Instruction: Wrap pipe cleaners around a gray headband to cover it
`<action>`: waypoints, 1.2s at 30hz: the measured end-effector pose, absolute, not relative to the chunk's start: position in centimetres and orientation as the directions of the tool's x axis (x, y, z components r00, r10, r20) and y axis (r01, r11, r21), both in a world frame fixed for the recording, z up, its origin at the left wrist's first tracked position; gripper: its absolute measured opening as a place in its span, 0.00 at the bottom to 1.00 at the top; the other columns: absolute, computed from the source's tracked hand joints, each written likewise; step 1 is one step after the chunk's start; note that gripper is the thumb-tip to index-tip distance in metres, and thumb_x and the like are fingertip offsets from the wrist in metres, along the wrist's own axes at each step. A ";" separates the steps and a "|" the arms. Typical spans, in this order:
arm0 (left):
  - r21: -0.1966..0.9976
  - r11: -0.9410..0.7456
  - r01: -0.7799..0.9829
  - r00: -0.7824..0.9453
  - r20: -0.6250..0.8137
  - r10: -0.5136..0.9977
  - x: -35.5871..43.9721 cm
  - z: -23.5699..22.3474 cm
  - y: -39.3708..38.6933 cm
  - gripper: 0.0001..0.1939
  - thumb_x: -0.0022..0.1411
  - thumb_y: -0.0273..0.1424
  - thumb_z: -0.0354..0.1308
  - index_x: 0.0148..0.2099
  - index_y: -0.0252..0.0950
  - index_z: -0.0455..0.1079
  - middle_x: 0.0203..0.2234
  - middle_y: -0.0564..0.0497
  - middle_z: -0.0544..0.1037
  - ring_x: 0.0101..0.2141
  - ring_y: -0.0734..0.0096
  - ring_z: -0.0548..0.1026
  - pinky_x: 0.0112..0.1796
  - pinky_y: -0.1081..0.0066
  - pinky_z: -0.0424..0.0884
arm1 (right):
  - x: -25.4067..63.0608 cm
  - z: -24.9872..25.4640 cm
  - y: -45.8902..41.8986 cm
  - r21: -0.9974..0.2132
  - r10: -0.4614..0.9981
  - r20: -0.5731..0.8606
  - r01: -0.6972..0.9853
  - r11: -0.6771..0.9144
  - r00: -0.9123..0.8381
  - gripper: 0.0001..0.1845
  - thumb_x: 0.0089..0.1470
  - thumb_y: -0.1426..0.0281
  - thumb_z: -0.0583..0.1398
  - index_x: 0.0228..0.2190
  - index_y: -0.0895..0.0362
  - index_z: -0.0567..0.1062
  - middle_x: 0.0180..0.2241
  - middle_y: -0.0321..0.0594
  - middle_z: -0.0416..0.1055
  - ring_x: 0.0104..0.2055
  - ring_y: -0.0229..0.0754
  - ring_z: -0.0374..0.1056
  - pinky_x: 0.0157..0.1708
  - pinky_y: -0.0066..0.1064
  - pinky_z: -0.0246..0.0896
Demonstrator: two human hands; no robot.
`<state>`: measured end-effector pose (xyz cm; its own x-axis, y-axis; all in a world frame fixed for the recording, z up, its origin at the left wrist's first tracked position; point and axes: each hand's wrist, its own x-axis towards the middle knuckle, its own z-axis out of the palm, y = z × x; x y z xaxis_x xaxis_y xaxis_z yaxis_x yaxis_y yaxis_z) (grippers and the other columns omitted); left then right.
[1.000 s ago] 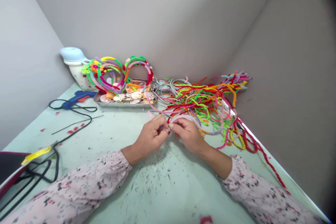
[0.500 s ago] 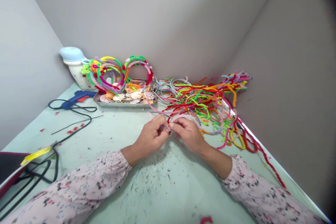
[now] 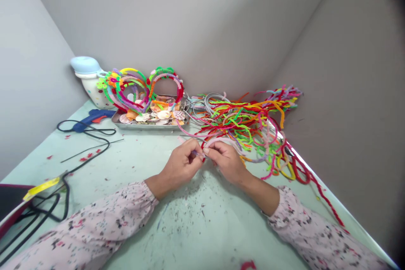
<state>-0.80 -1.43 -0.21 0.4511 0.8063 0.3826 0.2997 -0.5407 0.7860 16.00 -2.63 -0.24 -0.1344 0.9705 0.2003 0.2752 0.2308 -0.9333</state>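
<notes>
My left hand (image 3: pixel 182 161) is closed in a pinch, with a bit of purple pipe cleaner (image 3: pixel 198 154) between thumb and fingers. Close beside it, my right hand (image 3: pixel 228 162) grips a curved band wrapped in pale pink pipe cleaner (image 3: pixel 227 139), which arcs over the knuckles toward the right. A short red pipe cleaner (image 3: pixel 203 145) shows between the two hands. The fingertips nearly meet, so the exact joint they work on is hidden. Both hands are just above the pale green table (image 3: pixel 202 228).
Behind stands a metal tray (image 3: pixel 148 127) of seashells with colourful wrapped headbands (image 3: pixel 166 76) on it. To its left are a blue glue gun (image 3: pixel 91 119) with a black cord and a white cup (image 3: pixel 96 88). Tangled pipe cleaners (image 3: pixel 234 122) and scissors (image 3: pixel 300 171) lie right.
The hands stay almost in place, with only a slight shift of the fingertips at the pinch. The whole view has moved very slightly.
</notes>
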 end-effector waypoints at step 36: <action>0.780 -0.553 0.291 0.478 0.383 0.791 -0.8 -0.2 -1.4 0.01 0.60 0.26 0.51 0.35 0.35 0.63 0.27 0.55 0.67 0.26 0.75 0.63 0.27 0.74 0.58 | 16.2 -0.7 -2.2 -0.934 0.971 0.202 0.273 0.229 -0.126 0.10 0.55 0.65 0.57 0.25 0.57 0.71 0.21 0.31 0.62 0.24 0.33 0.56 0.27 0.26 0.52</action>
<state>-0.81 -1.35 -0.20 0.4779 0.7907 0.3826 0.2908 -0.5534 0.7805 16.17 -2.23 -0.70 -0.1264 0.9713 0.2016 0.2730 0.2295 -0.9342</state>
